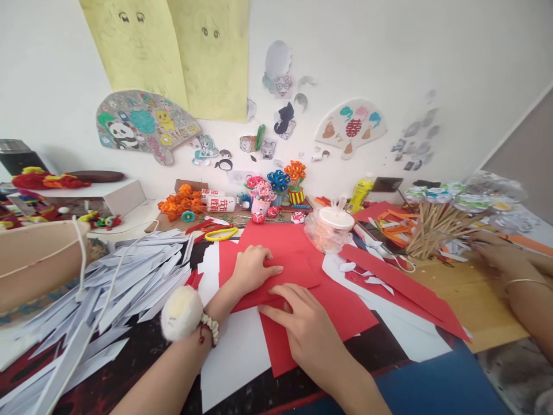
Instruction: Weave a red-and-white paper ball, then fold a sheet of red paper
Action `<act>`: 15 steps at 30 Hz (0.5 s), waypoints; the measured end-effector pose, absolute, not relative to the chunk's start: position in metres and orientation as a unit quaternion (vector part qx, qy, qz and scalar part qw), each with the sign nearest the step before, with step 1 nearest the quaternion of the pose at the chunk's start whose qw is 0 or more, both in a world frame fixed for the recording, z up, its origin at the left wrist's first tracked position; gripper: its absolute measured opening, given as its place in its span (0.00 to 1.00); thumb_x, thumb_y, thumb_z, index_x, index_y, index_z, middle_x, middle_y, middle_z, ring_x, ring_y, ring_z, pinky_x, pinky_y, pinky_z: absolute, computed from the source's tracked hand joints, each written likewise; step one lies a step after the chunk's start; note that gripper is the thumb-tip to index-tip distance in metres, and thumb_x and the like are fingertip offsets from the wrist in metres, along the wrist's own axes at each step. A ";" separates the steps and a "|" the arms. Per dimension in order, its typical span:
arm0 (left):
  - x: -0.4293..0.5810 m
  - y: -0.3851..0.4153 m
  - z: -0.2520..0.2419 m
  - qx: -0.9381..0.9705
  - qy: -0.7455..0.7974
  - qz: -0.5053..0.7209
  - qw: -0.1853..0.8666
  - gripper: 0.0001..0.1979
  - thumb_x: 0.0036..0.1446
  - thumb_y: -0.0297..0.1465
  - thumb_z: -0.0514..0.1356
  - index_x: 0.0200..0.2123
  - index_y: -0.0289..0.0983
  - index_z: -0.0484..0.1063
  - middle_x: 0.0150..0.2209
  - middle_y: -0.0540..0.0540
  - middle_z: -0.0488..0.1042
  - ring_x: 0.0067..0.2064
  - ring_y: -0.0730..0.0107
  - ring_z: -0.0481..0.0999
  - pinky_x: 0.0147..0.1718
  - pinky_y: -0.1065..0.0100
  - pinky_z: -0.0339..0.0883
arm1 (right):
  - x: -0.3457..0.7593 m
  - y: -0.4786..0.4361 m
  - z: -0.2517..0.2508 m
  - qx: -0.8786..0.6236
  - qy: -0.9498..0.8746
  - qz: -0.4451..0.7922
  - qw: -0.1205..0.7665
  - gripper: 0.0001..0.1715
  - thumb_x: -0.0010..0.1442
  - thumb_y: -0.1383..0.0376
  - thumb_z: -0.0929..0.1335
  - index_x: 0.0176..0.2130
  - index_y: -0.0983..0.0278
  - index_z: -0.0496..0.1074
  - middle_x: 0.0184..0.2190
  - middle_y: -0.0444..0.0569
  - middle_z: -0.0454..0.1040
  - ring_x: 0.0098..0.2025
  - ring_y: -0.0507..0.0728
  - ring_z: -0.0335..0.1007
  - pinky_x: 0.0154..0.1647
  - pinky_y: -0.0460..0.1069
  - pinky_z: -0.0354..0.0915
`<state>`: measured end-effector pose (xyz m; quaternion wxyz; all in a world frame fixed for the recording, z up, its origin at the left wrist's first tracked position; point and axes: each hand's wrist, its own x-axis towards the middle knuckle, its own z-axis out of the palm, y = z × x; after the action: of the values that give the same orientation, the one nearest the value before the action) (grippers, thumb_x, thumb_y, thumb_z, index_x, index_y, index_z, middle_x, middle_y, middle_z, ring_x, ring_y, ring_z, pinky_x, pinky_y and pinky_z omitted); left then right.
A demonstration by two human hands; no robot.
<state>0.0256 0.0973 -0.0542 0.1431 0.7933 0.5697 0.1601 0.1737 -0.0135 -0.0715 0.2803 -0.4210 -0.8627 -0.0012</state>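
Red paper (298,265) lies in front of me, a folded piece of it on top of wider red sheets. My left hand (254,268) bears on the folded piece from the left, fingers curled and thumb pointing right. At the near edge of the same piece, my right hand (302,323) pinches the paper between thumb and fingers; the fingertips are partly hidden. A hair tie and a white fluffy ball (181,314) are on my left wrist. White paper (233,357) shows beneath the red sheets.
Folded white paper strips (142,271) heap up at left beside a basket (38,265). Yellow-handled scissors (221,234) and a lidded cup (334,222) stand beyond the sheets. At right, another person's hand (501,253) is near a bunch of sticks (427,230).
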 end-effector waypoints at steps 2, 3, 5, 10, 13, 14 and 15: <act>0.026 0.097 -0.054 0.793 0.570 0.158 0.142 0.13 0.52 0.44 0.62 0.29 0.39 0.69 0.37 0.47 0.75 0.43 0.56 0.72 0.33 0.64 0.57 | 0.174 -0.015 -0.070 -0.410 -0.855 0.016 0.318 0.30 0.58 0.80 0.59 0.51 0.57 0.74 0.46 0.51 0.74 0.48 0.59 0.68 0.49 0.55 0.69; 0.025 0.097 -0.054 0.793 0.571 0.157 0.142 0.13 0.52 0.43 0.62 0.30 0.39 0.69 0.37 0.46 0.75 0.43 0.56 0.72 0.33 0.64 0.57 | 0.175 -0.016 -0.070 -0.413 -0.844 0.031 0.342 0.27 0.60 0.79 0.59 0.50 0.58 0.74 0.44 0.51 0.75 0.47 0.58 0.70 0.48 0.54 0.70; 0.025 0.098 -0.055 0.793 0.572 0.155 0.141 0.13 0.52 0.43 0.62 0.30 0.39 0.69 0.37 0.46 0.75 0.43 0.55 0.72 0.33 0.64 0.57 | 0.176 -0.018 -0.069 -0.438 -0.806 0.073 0.392 0.17 0.63 0.73 0.61 0.44 0.61 0.75 0.39 0.50 0.76 0.41 0.57 0.72 0.43 0.51 0.71; 0.025 0.099 -0.055 0.796 0.570 0.151 0.136 0.14 0.53 0.44 0.61 0.29 0.39 0.68 0.37 0.46 0.75 0.43 0.55 0.72 0.32 0.65 0.56 | 0.194 -0.026 -0.072 -0.535 -0.708 0.099 0.450 0.15 0.63 0.60 0.66 0.27 0.62 0.72 0.23 0.46 0.74 0.26 0.54 0.72 0.27 0.46 0.69; 0.024 0.101 -0.056 0.799 0.566 0.151 0.133 0.13 0.53 0.43 0.61 0.28 0.39 0.68 0.37 0.45 0.75 0.44 0.55 0.72 0.32 0.65 0.56 | 0.218 -0.027 -0.076 -0.588 -0.677 0.035 0.442 0.18 0.65 0.59 0.63 0.28 0.63 0.74 0.28 0.50 0.78 0.31 0.58 0.75 0.34 0.50 0.72; 0.024 0.101 -0.056 0.800 0.565 0.151 0.133 0.13 0.53 0.43 0.61 0.28 0.39 0.68 0.37 0.46 0.75 0.44 0.55 0.72 0.32 0.65 0.56 | 0.225 -0.027 -0.076 -0.605 -0.661 0.011 0.444 0.18 0.66 0.59 0.62 0.30 0.63 0.76 0.32 0.52 0.79 0.35 0.60 0.76 0.37 0.52 0.73; 0.024 0.101 -0.056 0.801 0.564 0.152 0.133 0.13 0.53 0.43 0.61 0.28 0.39 0.68 0.37 0.46 0.75 0.44 0.55 0.72 0.32 0.65 0.55 | 0.230 -0.027 -0.077 -0.616 -0.653 -0.003 0.441 0.18 0.66 0.60 0.61 0.33 0.63 0.77 0.35 0.53 0.79 0.39 0.62 0.76 0.40 0.54 0.73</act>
<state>0.0240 0.1013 -0.0557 0.1333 0.8008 0.5638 0.1517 0.2304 -0.0266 -0.0766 0.4415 -0.6157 -0.6527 -0.0029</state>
